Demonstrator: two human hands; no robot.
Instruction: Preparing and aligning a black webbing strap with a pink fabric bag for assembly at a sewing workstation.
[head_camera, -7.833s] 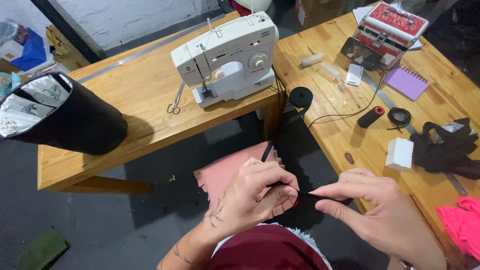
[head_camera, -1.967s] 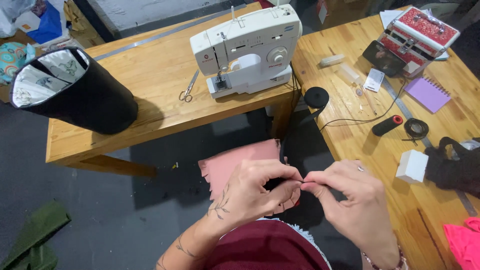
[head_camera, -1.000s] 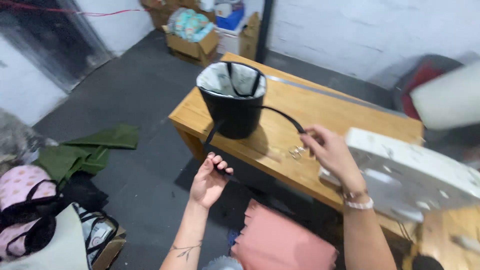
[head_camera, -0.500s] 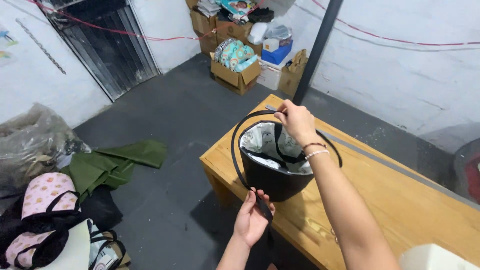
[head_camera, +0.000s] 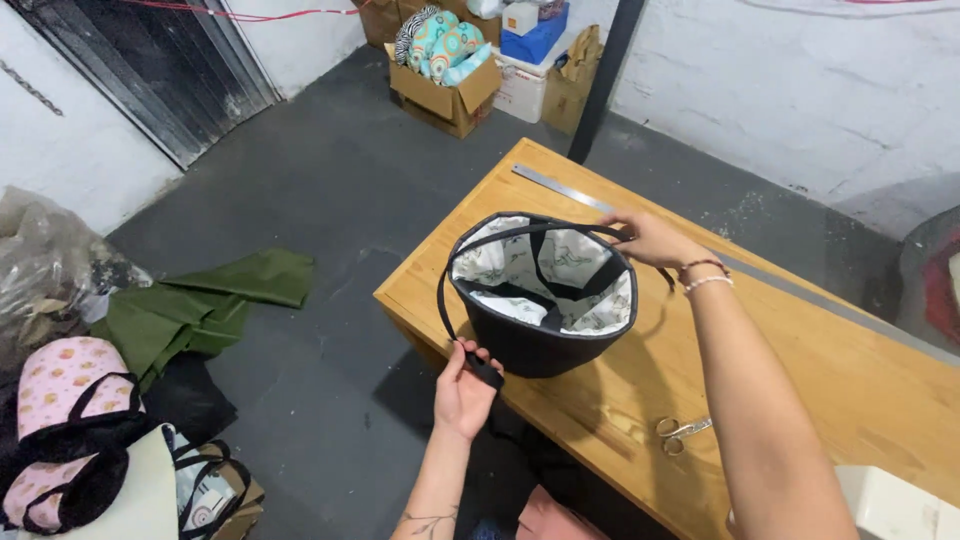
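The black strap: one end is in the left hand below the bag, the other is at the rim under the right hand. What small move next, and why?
Probably bring the left hand up so its strap end meets the near rim of the black bag. The right hand pins the strap at the far rim, while the near end hangs below the wooden table edge, off the bag.

The white machine casing (head_camera: 900, 500) at the lower right is cut off by the frame edge (only 1 corner shows). The wooden table (head_camera: 800, 330) runs out past the right side. The right hand (head_camera: 655, 240) hides its fingertips behind the black strap (head_camera: 445, 290), and the left hand (head_camera: 465, 385) covers the strap's end.
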